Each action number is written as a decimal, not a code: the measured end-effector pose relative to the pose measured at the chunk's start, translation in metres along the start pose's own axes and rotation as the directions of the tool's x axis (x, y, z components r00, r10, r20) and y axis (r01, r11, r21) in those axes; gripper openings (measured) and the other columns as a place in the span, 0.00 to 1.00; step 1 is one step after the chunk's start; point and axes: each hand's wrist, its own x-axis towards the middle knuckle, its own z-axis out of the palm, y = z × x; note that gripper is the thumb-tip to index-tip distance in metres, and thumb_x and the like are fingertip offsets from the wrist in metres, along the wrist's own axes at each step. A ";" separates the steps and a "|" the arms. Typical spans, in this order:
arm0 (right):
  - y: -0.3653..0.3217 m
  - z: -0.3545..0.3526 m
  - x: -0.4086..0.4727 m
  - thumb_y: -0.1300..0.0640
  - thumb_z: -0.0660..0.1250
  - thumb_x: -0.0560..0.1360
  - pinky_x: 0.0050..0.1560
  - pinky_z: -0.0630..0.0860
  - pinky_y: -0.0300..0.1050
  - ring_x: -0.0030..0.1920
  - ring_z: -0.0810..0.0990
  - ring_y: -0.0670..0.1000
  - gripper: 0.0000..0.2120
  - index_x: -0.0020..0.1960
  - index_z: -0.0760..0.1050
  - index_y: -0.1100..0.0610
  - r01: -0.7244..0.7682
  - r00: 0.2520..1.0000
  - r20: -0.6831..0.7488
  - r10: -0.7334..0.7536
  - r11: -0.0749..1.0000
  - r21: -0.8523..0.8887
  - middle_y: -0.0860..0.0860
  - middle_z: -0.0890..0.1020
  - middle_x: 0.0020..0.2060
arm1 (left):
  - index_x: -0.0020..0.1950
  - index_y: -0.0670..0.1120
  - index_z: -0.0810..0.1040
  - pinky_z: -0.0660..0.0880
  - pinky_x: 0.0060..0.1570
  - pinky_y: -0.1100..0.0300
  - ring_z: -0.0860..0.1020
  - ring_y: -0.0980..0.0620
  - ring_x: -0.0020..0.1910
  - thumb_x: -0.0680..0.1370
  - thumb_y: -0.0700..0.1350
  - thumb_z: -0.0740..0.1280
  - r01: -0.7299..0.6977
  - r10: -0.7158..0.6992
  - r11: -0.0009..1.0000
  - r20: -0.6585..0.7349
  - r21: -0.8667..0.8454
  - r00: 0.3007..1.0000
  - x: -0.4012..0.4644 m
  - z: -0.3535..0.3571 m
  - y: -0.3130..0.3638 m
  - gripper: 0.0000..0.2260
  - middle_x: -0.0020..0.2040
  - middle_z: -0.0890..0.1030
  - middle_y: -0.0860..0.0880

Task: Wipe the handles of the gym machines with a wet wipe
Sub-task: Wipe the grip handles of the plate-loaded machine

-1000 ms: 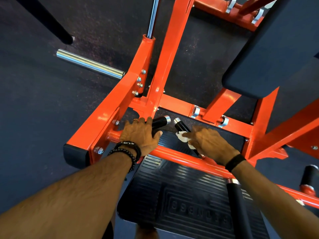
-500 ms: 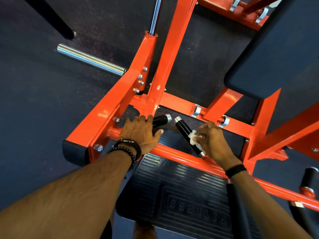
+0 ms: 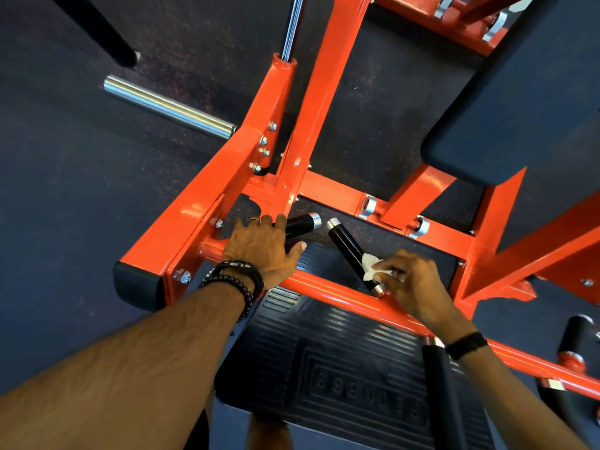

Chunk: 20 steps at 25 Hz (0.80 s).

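The right hand (image 3: pixel 410 282) pinches a crumpled white wet wipe (image 3: pixel 371 266) against the lower end of a glossy black cylindrical handle with chrome end caps (image 3: pixel 347 246), fingers curled round it; most of the wipe is hidden under them. The left hand (image 3: pixel 264 246) grips a second short black handle with a chrome tip (image 3: pixel 300 225), covering its inner half. Both handles branch from the orange steel machine frame (image 3: pixel 328 289) over a ribbed black rubber footplate (image 3: pixel 341 375), whose raised lettering is hard to read.
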 end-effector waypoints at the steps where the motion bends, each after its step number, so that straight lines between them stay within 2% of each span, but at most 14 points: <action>1: -0.001 0.001 0.006 0.66 0.77 0.69 0.41 0.68 0.25 0.37 0.78 0.43 0.08 0.46 0.85 0.57 -0.016 1.000 0.012 0.016 1.000 0.002 0.48 0.80 0.38 | 0.72 0.46 0.65 0.68 0.62 0.42 0.75 0.42 0.61 0.79 0.65 0.52 -0.001 0.001 1.000 0.001 0.002 1.000 0.000 0.000 0.000 0.29 0.62 0.77 0.44; 3: -0.013 0.014 0.037 0.66 0.75 0.71 0.43 0.68 0.27 0.41 0.78 0.46 0.08 0.48 0.84 0.56 0.061 0.997 0.039 -0.060 0.997 -0.036 0.48 0.79 0.41 | 0.72 0.46 0.65 0.69 0.62 0.42 0.75 0.42 0.61 0.79 0.65 0.52 0.002 -0.002 1.000 0.001 0.005 1.000 0.000 0.000 0.000 0.29 0.62 0.77 0.44; 5: -0.032 0.037 0.083 0.64 0.71 0.72 0.45 0.69 0.35 0.45 0.77 0.49 0.07 0.50 0.82 0.56 0.130 0.990 0.067 -0.124 0.987 -0.095 0.48 0.76 0.43 | 0.71 0.46 0.66 0.69 0.62 0.42 0.75 0.42 0.61 0.79 0.65 0.52 0.007 -0.007 1.000 -0.005 0.003 1.000 0.000 0.000 0.000 0.29 0.62 0.77 0.44; 7: -0.045 0.051 0.113 0.63 0.69 0.74 0.47 0.70 0.40 0.49 0.78 0.52 0.08 0.52 0.79 0.59 0.114 0.990 0.103 -0.100 0.983 -0.145 0.52 0.77 0.46 | 0.71 0.46 0.66 0.69 0.62 0.43 0.75 0.42 0.61 0.79 0.65 0.52 0.008 -0.008 1.000 -0.001 -0.006 1.000 0.000 0.000 0.000 0.29 0.62 0.77 0.44; 9: -0.042 0.049 0.105 0.62 0.67 0.76 0.50 0.73 0.45 0.53 0.78 0.57 0.08 0.55 0.77 0.61 0.141 0.979 0.172 -0.106 0.967 -0.210 0.57 0.78 0.51 | 0.71 0.46 0.66 0.69 0.62 0.42 0.75 0.42 0.61 0.79 0.65 0.52 0.009 -0.009 1.000 -0.004 -0.007 1.000 -0.001 0.000 0.000 0.29 0.62 0.77 0.44; 10: -0.036 0.042 0.089 0.60 0.66 0.76 0.51 0.75 0.48 0.52 0.79 0.57 0.07 0.53 0.78 0.59 0.162 0.970 0.214 -0.114 0.961 -0.223 0.57 0.79 0.51 | 0.71 0.46 0.67 0.69 0.62 0.42 0.75 0.42 0.61 0.79 0.65 0.53 0.009 -0.009 1.000 -0.005 -0.008 1.000 0.000 0.000 0.001 0.29 0.61 0.77 0.44; 12: -0.027 0.018 0.046 0.55 0.64 0.73 0.45 0.77 0.49 0.45 0.80 0.52 0.03 0.43 0.76 0.51 0.175 0.945 0.311 -0.104 0.962 -0.208 0.51 0.80 0.44 | 0.70 0.46 0.67 0.69 0.62 0.42 0.76 0.42 0.60 0.79 0.65 0.53 0.012 -0.012 1.000 -0.007 -0.017 1.000 0.000 -0.001 0.000 0.29 0.61 0.78 0.44; 14: -0.025 0.002 0.018 0.52 0.61 0.70 0.41 0.75 0.47 0.39 0.78 0.48 0.06 0.34 0.70 0.47 0.162 0.923 0.378 -0.079 0.968 -0.193 0.47 0.77 0.37 | 0.70 0.46 0.68 0.69 0.62 0.42 0.76 0.42 0.60 0.79 0.65 0.53 0.010 -0.010 1.000 -0.012 -0.021 1.000 0.000 0.000 -0.001 0.29 0.61 0.78 0.44; 15: -0.028 0.000 0.017 0.54 0.61 0.70 0.41 0.75 0.46 0.39 0.78 0.48 0.07 0.33 0.69 0.47 0.153 0.923 0.379 -0.068 0.968 -0.198 0.46 0.77 0.36 | 0.69 0.46 0.68 0.69 0.62 0.42 0.76 0.42 0.60 0.79 0.65 0.53 0.008 -0.008 1.000 -0.015 -0.019 1.000 0.000 0.000 -0.001 0.29 0.61 0.78 0.44; 16: -0.030 0.005 0.022 0.57 0.63 0.70 0.42 0.76 0.47 0.40 0.80 0.49 0.06 0.36 0.71 0.49 0.156 0.930 0.361 -0.070 0.964 -0.214 0.48 0.78 0.38 | 0.69 0.46 0.67 0.69 0.62 0.42 0.76 0.42 0.60 0.79 0.65 0.53 0.007 -0.008 1.000 -0.015 -0.017 1.000 0.000 0.000 0.000 0.29 0.61 0.78 0.44; 18: -0.038 0.025 0.046 0.64 0.66 0.72 0.47 0.76 0.47 0.46 0.81 0.56 0.05 0.47 0.76 0.56 0.190 0.954 0.279 -0.108 0.939 -0.286 0.54 0.81 0.46 | 0.70 0.46 0.67 0.69 0.62 0.42 0.76 0.42 0.60 0.79 0.65 0.53 0.005 -0.005 1.000 -0.015 -0.012 1.000 -0.001 0.000 0.000 0.29 0.61 0.78 0.44; 20: -0.050 0.051 0.075 0.68 0.65 0.73 0.51 0.74 0.49 0.52 0.79 0.60 0.13 0.57 0.74 0.62 0.235 0.962 0.218 -0.166 0.909 -0.345 0.60 0.79 0.52 | 0.71 0.46 0.67 0.68 0.62 0.43 0.76 0.42 0.61 0.79 0.65 0.53 0.010 -0.010 1.000 -0.014 -0.014 1.000 0.000 0.000 0.000 0.29 0.62 0.77 0.44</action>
